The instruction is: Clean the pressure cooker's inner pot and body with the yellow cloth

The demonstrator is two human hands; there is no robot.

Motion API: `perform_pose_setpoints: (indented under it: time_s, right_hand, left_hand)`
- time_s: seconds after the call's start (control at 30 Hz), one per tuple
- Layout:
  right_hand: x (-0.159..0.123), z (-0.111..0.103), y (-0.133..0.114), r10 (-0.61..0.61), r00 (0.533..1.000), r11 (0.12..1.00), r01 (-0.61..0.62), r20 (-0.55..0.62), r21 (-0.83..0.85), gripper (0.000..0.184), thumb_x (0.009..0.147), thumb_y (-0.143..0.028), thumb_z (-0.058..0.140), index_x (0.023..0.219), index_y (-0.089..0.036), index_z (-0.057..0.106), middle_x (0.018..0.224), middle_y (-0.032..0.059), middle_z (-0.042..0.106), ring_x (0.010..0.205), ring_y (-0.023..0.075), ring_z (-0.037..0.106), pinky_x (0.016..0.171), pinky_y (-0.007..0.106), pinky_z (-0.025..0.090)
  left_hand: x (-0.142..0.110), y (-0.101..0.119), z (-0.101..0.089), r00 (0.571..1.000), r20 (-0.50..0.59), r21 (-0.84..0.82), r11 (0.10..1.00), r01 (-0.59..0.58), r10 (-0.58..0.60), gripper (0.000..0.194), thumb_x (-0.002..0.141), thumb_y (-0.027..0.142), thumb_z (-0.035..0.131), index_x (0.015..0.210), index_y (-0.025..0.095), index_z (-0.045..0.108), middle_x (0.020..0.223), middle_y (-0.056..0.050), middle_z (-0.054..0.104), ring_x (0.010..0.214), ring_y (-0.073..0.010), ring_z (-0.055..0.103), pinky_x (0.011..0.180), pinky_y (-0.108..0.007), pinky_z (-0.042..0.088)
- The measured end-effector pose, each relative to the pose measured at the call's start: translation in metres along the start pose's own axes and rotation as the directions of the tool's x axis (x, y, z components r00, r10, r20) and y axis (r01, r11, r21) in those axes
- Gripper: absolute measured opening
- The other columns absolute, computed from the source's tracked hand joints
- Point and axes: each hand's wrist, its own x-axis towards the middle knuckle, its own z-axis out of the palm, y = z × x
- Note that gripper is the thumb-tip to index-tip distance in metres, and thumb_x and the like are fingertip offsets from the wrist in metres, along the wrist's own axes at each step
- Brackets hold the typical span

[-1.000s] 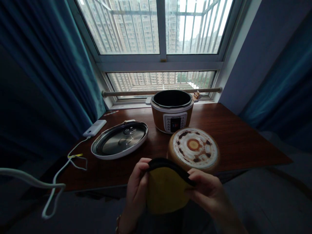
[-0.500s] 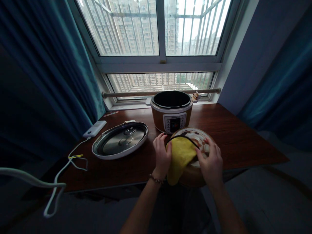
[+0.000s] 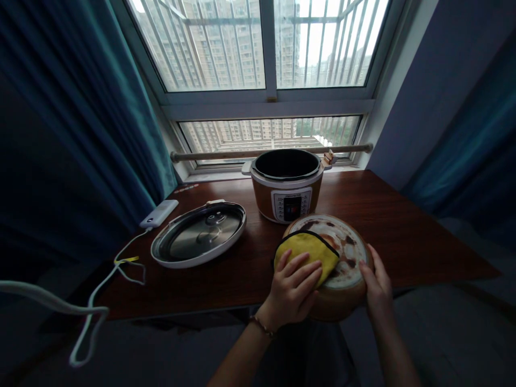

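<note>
My left hand (image 3: 292,287) holds a folded yellow cloth (image 3: 300,245) with dark edging down against the stained, whitish base of an upturned round pot (image 3: 347,247). Its fingers are slightly bent and a little apart over the cloth; the thumb is hidden. At the pot's right side, my right hand (image 3: 378,279) grips the brown wall, thumb near the base's rim and fingers along the side. Tilted towards me, the pot is at the table's front edge. Just behind it stands an electric cooker (image 3: 286,185) without its lid, dark inside, with a control panel in front.
The cooker's round lid (image 3: 197,234) lies inner side up on the left of the wooden table (image 3: 407,236). Further left is a white device (image 3: 159,214) with a white cable (image 3: 99,290) hanging over the edge. A barred window rises behind, with blue curtains at both sides.
My left hand has shifted from the cloth's left edge to on top of it, and the cloth now lies flatter. My right hand has let go of the cloth and moved to the pot's right side.
</note>
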Motion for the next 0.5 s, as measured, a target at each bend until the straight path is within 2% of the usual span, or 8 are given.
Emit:
perform_pose_setpoints:
  time_s: [0.07, 0.13, 0.27, 0.33, 0.43, 0.5]
  right_hand:
    - [0.001, -0.001, 0.001, -0.005, 1.0, 1.0, 0.005, 0.014, 0.028, 0.064, 0.077, -0.047, 0.055, 0.133, -0.021, 0.041, 0.131, 0.0074, 0.05, 0.119, 0.0275, 0.047, 0.1, 0.04, 0.035]
    - [0.002, -0.003, 0.001, -0.007, 1.0, 0.999, 0.006, 0.019, 0.032, 0.063, 0.076, -0.045, 0.057, 0.132, -0.021, 0.043, 0.131, 0.0068, 0.05, 0.12, 0.0275, 0.046, 0.101, 0.04, 0.034]
    - [0.003, -0.004, 0.001, -0.004, 1.0, 0.999, 0.004, 0.01, 0.038, 0.062, 0.075, -0.043, 0.058, 0.131, -0.021, 0.045, 0.132, 0.0067, 0.05, 0.122, 0.028, 0.044, 0.103, 0.041, 0.032]
    - [0.003, -0.002, 0.0, -0.006, 1.0, 0.999, 0.006, -0.01, 0.047, 0.062, 0.075, -0.043, 0.058, 0.131, -0.021, 0.045, 0.131, 0.007, 0.05, 0.121, 0.0285, 0.045, 0.102, 0.042, 0.032]
    - [0.003, 0.002, -0.001, -0.023, 0.999, 0.998, 0.025, -0.025, 0.063, 0.061, 0.075, -0.043, 0.056, 0.131, -0.02, 0.045, 0.13, 0.0075, 0.051, 0.12, 0.0287, 0.045, 0.102, 0.043, 0.033]
    - [0.003, 0.004, -0.002, -0.022, 1.0, 0.997, 0.023, -0.021, 0.076, 0.061, 0.075, -0.043, 0.057, 0.13, -0.02, 0.045, 0.13, 0.0078, 0.051, 0.121, 0.0285, 0.045, 0.102, 0.042, 0.032]
  left_hand:
    - [0.0, -0.003, 0.0, 0.999, 0.015, -0.035, 0.999, -0.042, 0.043, 0.043, 0.08, 0.025, 0.049, 0.124, 0.021, 0.052, 0.12, -0.006, 0.061, 0.124, -0.0237, 0.043, 0.109, -0.047, 0.02]
    - [0.002, -0.008, -0.001, 1.0, 0.016, -0.091, 0.996, -0.023, 0.025, 0.04, 0.081, 0.023, 0.048, 0.12, 0.022, 0.055, 0.119, -0.005, 0.062, 0.121, -0.0215, 0.046, 0.108, -0.043, 0.023]
    - [0.014, -0.022, -0.006, 0.987, -0.019, -0.239, 0.959, 0.153, -0.162, 0.032, 0.084, 0.018, 0.044, 0.109, 0.024, 0.062, 0.114, -0.002, 0.064, 0.117, -0.0187, 0.049, 0.107, -0.042, 0.025]
    - [0.025, -0.034, -0.01, 0.975, -0.009, -0.327, 0.922, 0.205, -0.22, 0.03, 0.085, 0.019, 0.042, 0.105, 0.025, 0.064, 0.114, -0.002, 0.064, 0.117, -0.0189, 0.049, 0.107, -0.043, 0.025]
    - [0.043, -0.057, -0.012, 0.968, 0.065, -0.464, 0.851, 0.245, -0.243, 0.029, 0.085, 0.023, 0.043, 0.104, 0.026, 0.066, 0.118, -0.003, 0.062, 0.121, -0.0212, 0.046, 0.107, -0.044, 0.028]
    - [0.055, -0.073, -0.009, 0.949, 0.118, -0.577, 0.758, 0.304, -0.292, 0.029, 0.084, 0.027, 0.046, 0.106, 0.025, 0.065, 0.125, -0.004, 0.057, 0.125, -0.0225, 0.042, 0.107, -0.044, 0.029]
